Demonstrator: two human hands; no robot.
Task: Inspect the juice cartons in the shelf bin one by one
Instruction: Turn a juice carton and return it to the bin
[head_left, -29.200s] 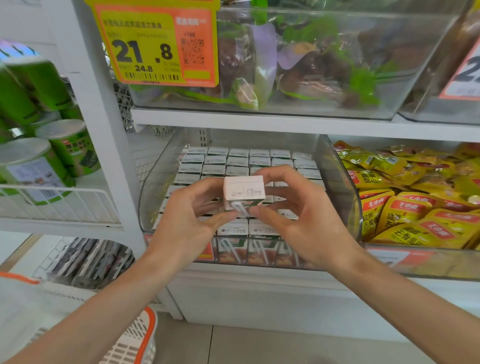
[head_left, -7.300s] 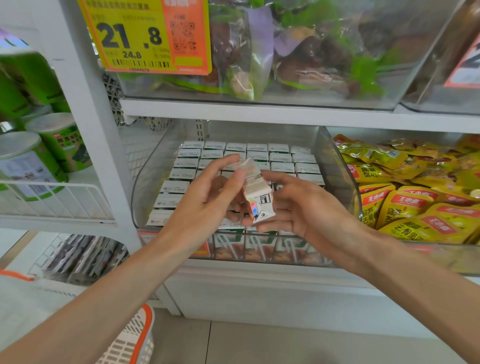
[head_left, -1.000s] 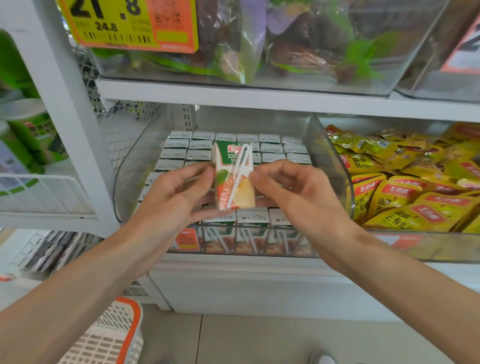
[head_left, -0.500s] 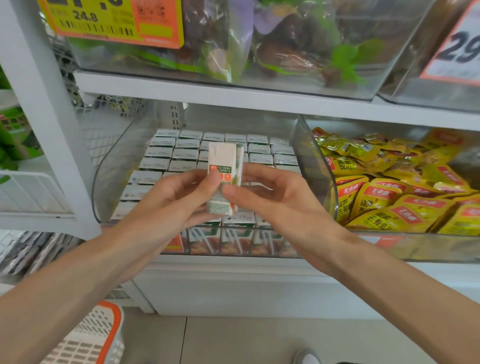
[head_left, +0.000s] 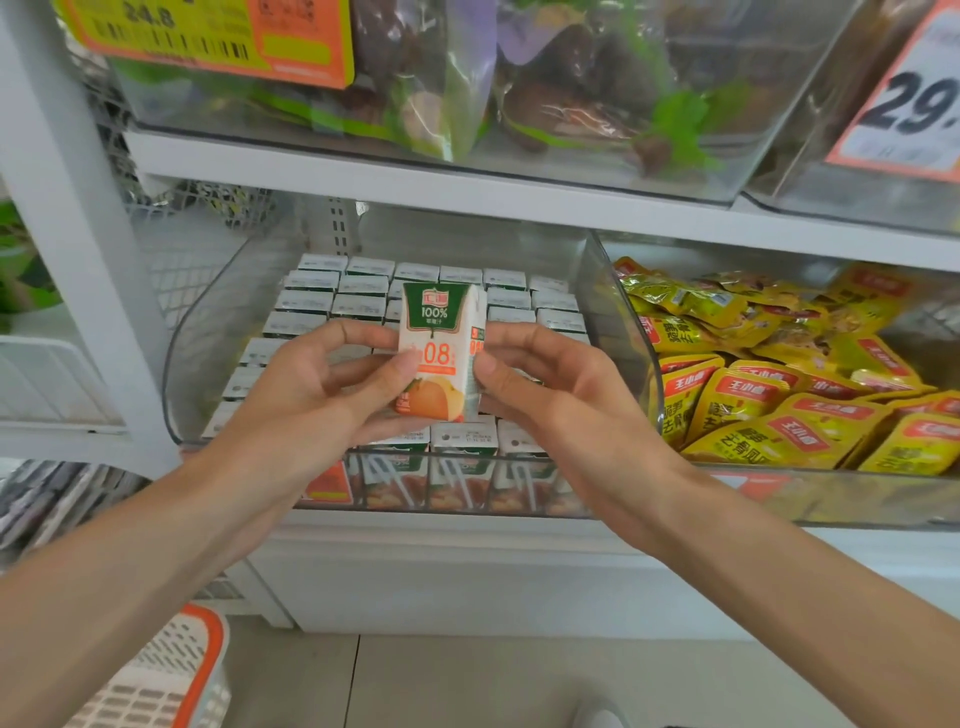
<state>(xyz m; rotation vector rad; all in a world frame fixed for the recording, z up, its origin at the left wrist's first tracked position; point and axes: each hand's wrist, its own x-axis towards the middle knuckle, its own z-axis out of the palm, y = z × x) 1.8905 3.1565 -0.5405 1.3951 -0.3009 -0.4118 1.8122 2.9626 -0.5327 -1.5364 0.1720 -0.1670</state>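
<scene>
A small white, green and orange juice carton (head_left: 440, 349) stands upright in front of the clear shelf bin (head_left: 208, 332), its printed front face toward me. My left hand (head_left: 317, 389) pinches its left edge between thumb and fingers. My right hand (head_left: 561, 395) pinches its right side the same way. Behind and below it, several rows of identical cartons (head_left: 358, 301) fill the bin, tops up.
A second clear bin (head_left: 831, 493) of yellow snack packets (head_left: 769, 395) sits to the right. The shelf above (head_left: 415, 182) carries bins of bagged produce with price tags. A white upright post (head_left: 78, 260) stands left. An orange-rimmed white basket (head_left: 171, 675) is at the lower left.
The carton has been turned in my two hands: its narrow side faced me half a second ago, and now the front face with the green label shows. The view has drifted slightly.
</scene>
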